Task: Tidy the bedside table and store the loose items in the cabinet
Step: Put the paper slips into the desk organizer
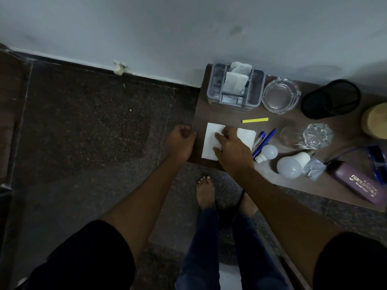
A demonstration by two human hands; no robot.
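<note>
On the brown bedside table (222,114) lie white paper napkins (210,141) near its left edge. My right hand (232,147) rests flat on them, fingers spread and pressing down. My left hand (181,143) is curled at the table's left edge, holding nothing. To the right lie a yellow highlighter (255,120), two blue pens (265,140), a small bulb (268,152) and a larger bulb (292,165).
A grey organiser (234,86) with tissues stands at the back, beside a glass ashtray (280,95) and a black mesh cup (330,99). Clear glassware (307,136), a purple spectacle case (356,183) and a wooden lid (377,120) lie right. My bare foot (206,191) is below.
</note>
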